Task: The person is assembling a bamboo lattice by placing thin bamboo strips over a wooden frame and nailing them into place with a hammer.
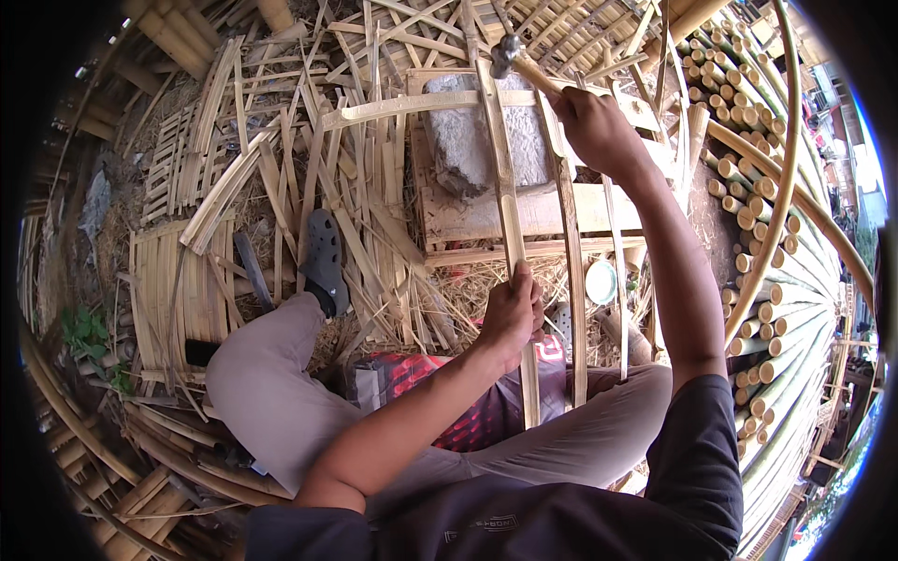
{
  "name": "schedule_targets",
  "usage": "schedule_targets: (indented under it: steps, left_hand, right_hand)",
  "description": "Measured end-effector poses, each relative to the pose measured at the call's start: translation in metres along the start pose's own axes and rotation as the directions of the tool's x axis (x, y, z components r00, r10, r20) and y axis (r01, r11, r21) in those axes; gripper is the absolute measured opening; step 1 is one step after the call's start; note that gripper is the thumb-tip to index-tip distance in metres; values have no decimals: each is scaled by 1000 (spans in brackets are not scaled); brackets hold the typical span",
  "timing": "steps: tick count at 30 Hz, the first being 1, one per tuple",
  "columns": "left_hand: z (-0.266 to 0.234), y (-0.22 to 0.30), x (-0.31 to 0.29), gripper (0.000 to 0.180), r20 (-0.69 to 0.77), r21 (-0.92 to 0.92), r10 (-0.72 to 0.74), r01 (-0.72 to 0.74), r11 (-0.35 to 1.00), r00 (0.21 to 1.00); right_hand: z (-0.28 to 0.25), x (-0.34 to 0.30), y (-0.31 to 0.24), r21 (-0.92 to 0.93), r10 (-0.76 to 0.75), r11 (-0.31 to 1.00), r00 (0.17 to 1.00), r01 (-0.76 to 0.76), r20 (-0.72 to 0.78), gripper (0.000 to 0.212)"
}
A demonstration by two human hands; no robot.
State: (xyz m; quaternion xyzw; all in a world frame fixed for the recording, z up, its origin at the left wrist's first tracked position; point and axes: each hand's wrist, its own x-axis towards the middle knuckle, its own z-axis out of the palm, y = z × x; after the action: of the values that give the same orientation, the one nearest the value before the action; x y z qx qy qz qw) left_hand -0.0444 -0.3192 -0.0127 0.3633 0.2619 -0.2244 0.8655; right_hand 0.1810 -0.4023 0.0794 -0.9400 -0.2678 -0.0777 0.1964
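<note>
- Right, on my feed the left hand (511, 320) is closed around a long bamboo strip (503, 192), thumb lying along it, well below the strip's far end.
- The strip lies straight ahead of me, its long axis running away from the body, far end leaning slightly left, near end down over the red-and-black bag (426, 416) between the legs.
- Up at the far end, it crosses a shorter bamboo piece (398, 107) lying nearly square to it, above the pale concrete block (456, 150) on the low wooden platform (468, 222).
- Now the right hand (593, 131): clamped on the handle of a hammer (506, 56), out to the right of the strip, the handle slanting up and left from the fist.
- So here's the relation I'm reading: the hammer head sits just beside the strip's far end, a touch right of it. I can't tell its height above the wood, or whether they touch.
- The hands are well apart. The right is nearer that crossing; the left, lower down, has the strip itself.
- Just right, a second long strip (569, 248) runs roughly parallel; by my judgement, any swing needs to stay clear of it.
</note>
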Motion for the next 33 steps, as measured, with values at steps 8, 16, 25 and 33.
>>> schedule_targets:
  steps: [8,16,25,33]
  left_hand:
    - [8,-3,2,49,45,-12,11,-10,1000,999]
    - [-6,-14,9,46,63,-37,43,-40,999,997]
    - [-12,-7,9,48,115,-41,-8,12,999,993]
    - [-11,3,-3,74,-170,394,187,-107,913,968]
  right_hand:
    - [6,-11,1,-33,21,999,989,-16,144,35]
    - [-82,-112,-35,768,350,437,875,-468,334,42]
    - [-51,-234,39,514,587,742,788,-430,-188,46]
    - [-46,-239,18,281,493,858,845,-431,-209,60]
